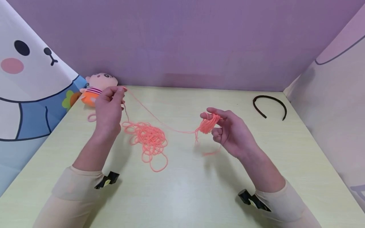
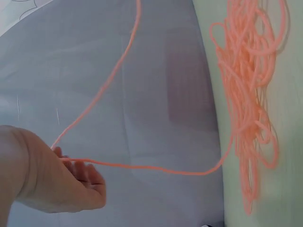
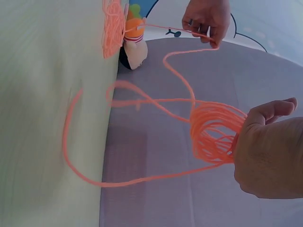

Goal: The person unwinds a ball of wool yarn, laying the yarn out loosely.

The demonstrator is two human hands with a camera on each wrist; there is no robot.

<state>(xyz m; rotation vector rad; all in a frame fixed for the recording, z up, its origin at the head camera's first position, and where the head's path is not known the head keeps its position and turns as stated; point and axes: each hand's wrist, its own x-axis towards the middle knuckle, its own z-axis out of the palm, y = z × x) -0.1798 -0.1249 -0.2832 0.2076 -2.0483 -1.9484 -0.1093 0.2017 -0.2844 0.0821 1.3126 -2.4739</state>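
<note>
My left hand (image 1: 109, 109) is raised at the left and pinches a strand of coral-pink yarn. In the head view, one length drops from it to a loose, tangled yarn pile (image 1: 149, 137) on the table. Another length sags across to my right hand (image 1: 235, 133), which holds a wound yarn coil (image 1: 209, 124) at its fingers. The right wrist view shows this coil (image 3: 208, 132) as many loops with loose ends hanging towards the table. There the right thumb stands away from the yarn, and the hand hides part of the fingers.
A plush doll (image 1: 99, 85) in orange and stripes sits at the back left, beside a small pink ring (image 1: 91, 117). Towards the back right lies a dark headband (image 1: 269, 98). A purple backdrop (image 1: 194, 47) rises behind the pale table (image 1: 182, 190), with printed panels on both sides.
</note>
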